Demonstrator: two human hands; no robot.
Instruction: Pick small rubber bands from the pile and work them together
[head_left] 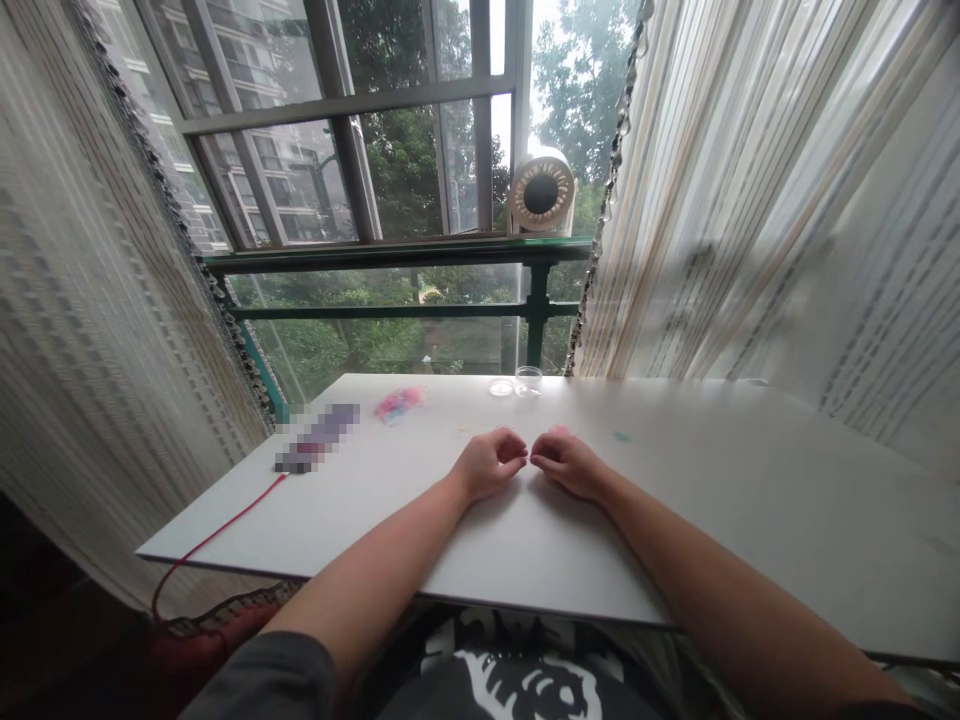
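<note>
My left hand (491, 465) and my right hand (568, 464) rest close together over the white table (360, 520), a narrow gap between their fingertips. Each has its fingers curled in and the thumb pressed toward them. Anything they pinch is too small to make out. Just behind my right hand shows a small pink patch (559, 430), partly hidden. Beyond my left hand lie faint yellowish bits (463, 430). A small teal piece (622, 437) lies to the right of my right hand.
Farther back stand a clear round container (529, 382) and a clear lid-like disc (501, 388). A loose pile of small pink, red and blue pieces (399, 403) lies left. A blurred-out device (319, 440) trails a red cable (221, 520). A white fan (541, 195) sits by the window.
</note>
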